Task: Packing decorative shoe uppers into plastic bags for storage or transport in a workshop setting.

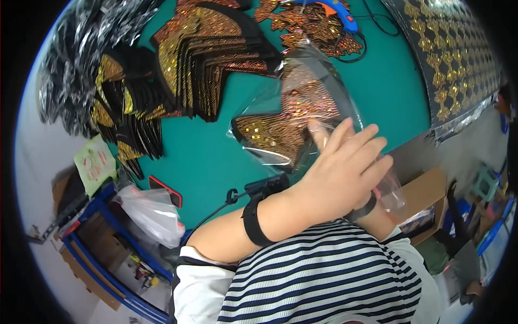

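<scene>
A clear plastic bag [348, 105] holds a sequined cut piece [310, 89] in copper and gold with black edging, angular in outline. It lies on the green tabletop [216, 156] in front of me. My left hand [337, 175] reaches across from the left with its fingers stretched and spread over the bag's near right corner. Beneath it, my right hand [365, 202] is mostly hidden; only a bit near its banded wrist shows, so its grip cannot be made out. Loose bag plastic [391, 197] hangs beside that wrist.
Stacked sequined pieces [189, 70] fill the far left, beside a heap of crinkled clear bags [75, 65]. Farther back lie copper scraps and a blue glue gun [345, 16] with its cable. A sheet of gold motifs [453, 59] borders the right; a cardboard box [426, 194] stands below.
</scene>
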`<state>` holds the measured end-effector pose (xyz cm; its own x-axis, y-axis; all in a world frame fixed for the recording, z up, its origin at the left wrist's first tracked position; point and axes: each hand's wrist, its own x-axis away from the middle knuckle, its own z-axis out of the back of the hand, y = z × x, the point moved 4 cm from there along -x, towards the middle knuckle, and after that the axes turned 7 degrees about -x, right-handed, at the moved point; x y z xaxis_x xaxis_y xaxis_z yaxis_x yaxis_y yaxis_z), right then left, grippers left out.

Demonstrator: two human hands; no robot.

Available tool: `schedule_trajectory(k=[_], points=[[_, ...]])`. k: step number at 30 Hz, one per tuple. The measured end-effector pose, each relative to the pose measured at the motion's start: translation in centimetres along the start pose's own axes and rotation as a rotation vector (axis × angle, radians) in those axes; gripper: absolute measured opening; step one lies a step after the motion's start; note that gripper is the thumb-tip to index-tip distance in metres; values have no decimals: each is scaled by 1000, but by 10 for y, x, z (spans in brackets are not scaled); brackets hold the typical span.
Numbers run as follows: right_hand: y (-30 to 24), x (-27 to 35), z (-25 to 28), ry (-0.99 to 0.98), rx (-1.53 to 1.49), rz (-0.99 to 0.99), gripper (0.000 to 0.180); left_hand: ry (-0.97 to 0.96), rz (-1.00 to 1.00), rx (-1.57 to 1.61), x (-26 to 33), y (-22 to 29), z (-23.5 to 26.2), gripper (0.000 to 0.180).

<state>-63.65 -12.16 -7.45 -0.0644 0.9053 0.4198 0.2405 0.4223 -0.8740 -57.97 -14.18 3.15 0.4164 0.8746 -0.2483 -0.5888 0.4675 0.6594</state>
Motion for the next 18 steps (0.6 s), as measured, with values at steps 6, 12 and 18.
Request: schedule_trajectory(k=[6, 12, 18], points=[[-16, -8, -6, 42, 312, -50, 42, 483, 805, 196, 136, -41, 44, 40], [-6, 40, 41, -265, 847, 271, 52, 462, 1501, 1141, 195, -55, -20, 73], [-105, 115, 66, -1069, 1149, -120, 51, 312, 1456, 1327, 175, -53, -36, 95]])
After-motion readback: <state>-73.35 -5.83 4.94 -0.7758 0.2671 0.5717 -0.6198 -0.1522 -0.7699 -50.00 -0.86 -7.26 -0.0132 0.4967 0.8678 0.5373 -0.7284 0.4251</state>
